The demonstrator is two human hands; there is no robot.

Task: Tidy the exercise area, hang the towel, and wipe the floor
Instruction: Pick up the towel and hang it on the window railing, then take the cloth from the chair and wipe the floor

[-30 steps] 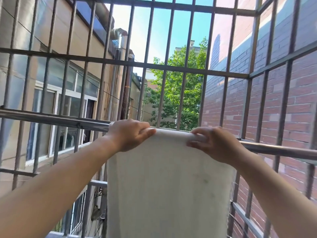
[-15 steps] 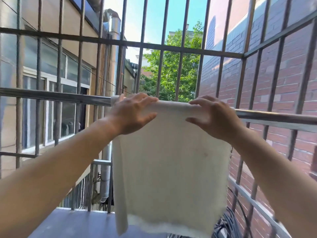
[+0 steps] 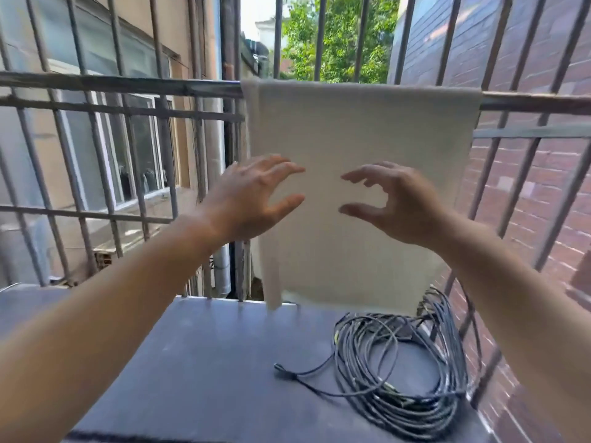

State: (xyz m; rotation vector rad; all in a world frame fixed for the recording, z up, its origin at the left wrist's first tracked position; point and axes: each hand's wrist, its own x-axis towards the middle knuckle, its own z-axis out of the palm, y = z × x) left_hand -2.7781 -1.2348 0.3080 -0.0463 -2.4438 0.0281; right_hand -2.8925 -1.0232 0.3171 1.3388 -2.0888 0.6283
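While towel (image 3: 361,129) hangs draped over rail (image 3: 128,86), long axis straight down toward ledge's (image 3: 208,362) far edge, left hand (image 3: 252,199) and right hand (image 3: 396,206) hover just before its middle, equally near, fingers spread, loosely curled, holding nothing.

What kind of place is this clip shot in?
Probably a barred balcony or window cage between buildings: metal bars enclose it, a towel hangs over the rail, and a brick wall stands close by.
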